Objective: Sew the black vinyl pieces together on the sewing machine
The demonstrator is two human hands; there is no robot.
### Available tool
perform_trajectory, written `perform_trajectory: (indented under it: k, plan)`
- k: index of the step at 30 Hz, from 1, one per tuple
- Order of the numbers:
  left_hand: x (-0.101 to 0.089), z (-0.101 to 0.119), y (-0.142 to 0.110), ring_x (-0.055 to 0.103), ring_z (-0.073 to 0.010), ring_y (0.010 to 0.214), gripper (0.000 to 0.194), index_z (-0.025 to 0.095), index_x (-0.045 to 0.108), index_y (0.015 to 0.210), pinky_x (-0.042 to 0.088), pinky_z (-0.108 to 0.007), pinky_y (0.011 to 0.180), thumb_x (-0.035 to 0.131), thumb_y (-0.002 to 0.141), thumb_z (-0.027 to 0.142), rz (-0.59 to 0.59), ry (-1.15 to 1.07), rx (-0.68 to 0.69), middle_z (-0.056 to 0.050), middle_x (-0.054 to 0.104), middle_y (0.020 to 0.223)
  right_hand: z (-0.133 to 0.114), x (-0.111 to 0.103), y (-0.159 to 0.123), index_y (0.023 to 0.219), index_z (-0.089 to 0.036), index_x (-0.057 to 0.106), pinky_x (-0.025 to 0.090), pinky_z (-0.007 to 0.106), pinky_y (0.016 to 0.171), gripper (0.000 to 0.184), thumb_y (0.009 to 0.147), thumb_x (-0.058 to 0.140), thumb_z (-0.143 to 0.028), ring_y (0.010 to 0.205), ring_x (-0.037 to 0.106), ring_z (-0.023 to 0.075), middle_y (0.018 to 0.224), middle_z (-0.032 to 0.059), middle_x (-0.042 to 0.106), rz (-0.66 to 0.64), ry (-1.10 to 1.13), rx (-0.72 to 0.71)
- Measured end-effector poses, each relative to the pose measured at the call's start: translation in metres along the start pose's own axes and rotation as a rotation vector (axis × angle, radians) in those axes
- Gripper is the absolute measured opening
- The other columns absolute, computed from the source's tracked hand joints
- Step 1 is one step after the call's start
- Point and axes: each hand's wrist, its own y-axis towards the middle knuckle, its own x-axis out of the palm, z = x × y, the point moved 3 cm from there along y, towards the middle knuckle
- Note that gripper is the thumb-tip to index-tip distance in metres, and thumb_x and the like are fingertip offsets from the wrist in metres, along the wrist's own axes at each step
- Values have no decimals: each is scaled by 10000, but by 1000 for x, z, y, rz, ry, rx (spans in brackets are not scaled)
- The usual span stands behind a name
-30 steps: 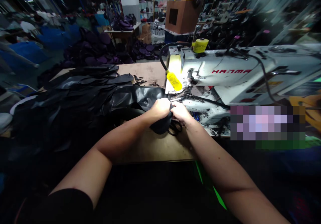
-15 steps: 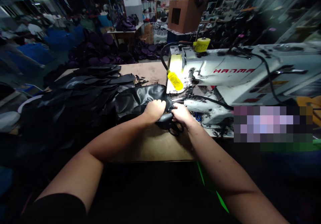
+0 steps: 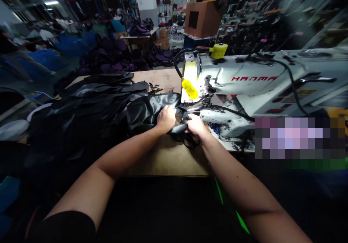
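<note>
Fingers (image 3: 166,113) of both hands touch a glossy black vinyl panel (image 3: 150,114) on the counter (image 3: 165,159). Left of them lies a heap of cut black panels (image 3: 89,105). The left hand (image 3: 165,119) presses down, fingers spread and not gripping; the right hand (image 3: 196,126) pinches a folded edge closed, just above black-handled scissors (image 3: 189,144). Right of the fingers stands a white HANMA sewing machine (image 3: 231,87).

Both hands (image 3: 165,119) (image 3: 197,126) are bare and ungloved, and the bare left forearm (image 3: 123,154) and right forearm (image 3: 240,177) reach up from the bottom of the frame. A short black sleeve (image 3: 66,227) of plain dark fabric ends on the upper left arm at the lower left of the frame.
</note>
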Motion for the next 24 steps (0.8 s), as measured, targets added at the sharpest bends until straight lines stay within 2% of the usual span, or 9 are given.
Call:
perform_trajectory:
  k: [1, 3, 6, 7, 9, 11, 16, 21, 24]
  plan:
    - [-5, 1, 3, 685, -209, 942, 393, 159, 691, 1117, 496, -292, 770, 322, 1108, 295, 33, 23, 42, -129, 712, 1103, -1, 0, -1, 859, -196, 651, 548, 280, 480, 221, 693, 541, -101, 526, 632, 174, 769, 34, 698, 1, 6, 4]
    - [-15, 4, 11, 686, -225, 915, 410, 147, 704, 1105, 485, -301, 726, 347, 1104, 349, 13, 104, 275, -150, 713, 1084, -3, 1, -3, 879, -192, 659, 557, 276, 480, 224, 716, 539, -97, 534, 636, 168, 810, 42, 714, -2, 34, 22]
    - [-30, 6, 17, 690, -240, 846, 362, 123, 739, 1022, 470, -307, 675, 472, 1059, 366, -182, 239, 717, -152, 729, 971, -6, 1, -8, 969, -184, 685, 584, 263, 509, 290, 744, 532, -84, 586, 660, 158, 936, 56, 740, -33, 99, 61]
    - [-35, 5, 19, 690, -236, 817, 318, 121, 745, 993, 467, -307, 669, 505, 1038, 325, -241, 278, 812, -145, 735, 941, -6, 0, -9, 989, -181, 688, 589, 259, 517, 308, 748, 528, -76, 597, 664, 153, 962, 58, 741, -38, 117, 66]
    - [-44, 6, 20, 686, -217, 759, 230, 129, 753, 956, 465, -306, 669, 545, 992, 221, -305, 317, 903, -128, 745, 906, -6, 0, -10, 998, -176, 691, 587, 254, 516, 319, 751, 524, -62, 590, 656, 145, 950, 55, 734, -45, 156, 71]
    - [-48, 10, 22, 684, -200, 718, 184, 148, 758, 944, 463, -302, 673, 577, 958, 172, -337, 311, 925, -109, 753, 881, -6, 0, -12, 979, -174, 689, 567, 243, 492, 305, 748, 529, -56, 560, 633, 134, 889, 42, 719, -50, 228, 78]
    - [-48, 27, 26, 712, -197, 750, 155, 169, 781, 948, 471, -284, 690, 636, 941, 225, -452, 350, 914, -90, 778, 883, -10, 3, -10, 882, -178, 676, 533, 226, 451, 270, 720, 517, -31, 502, 591, 127, 708, 1, 672, -52, 360, 105]
    - [-43, 45, 28, 740, -240, 847, 225, 111, 787, 1003, 535, -308, 768, 595, 957, 219, -433, 353, 730, -142, 788, 959, -8, -4, 3, 697, -194, 620, 437, 251, 363, 190, 720, 528, -30, 372, 530, 157, 495, -12, 562, -22, 139, 52]
    - [-31, 58, 23, 744, -258, 865, 220, 70, 783, 991, 562, -332, 821, 607, 945, 193, -435, 287, 630, -163, 779, 945, -1, -6, 8, 713, -181, 672, 501, 319, 410, 172, 736, 568, -46, 404, 581, 199, 572, 45, 646, -110, 92, 39]
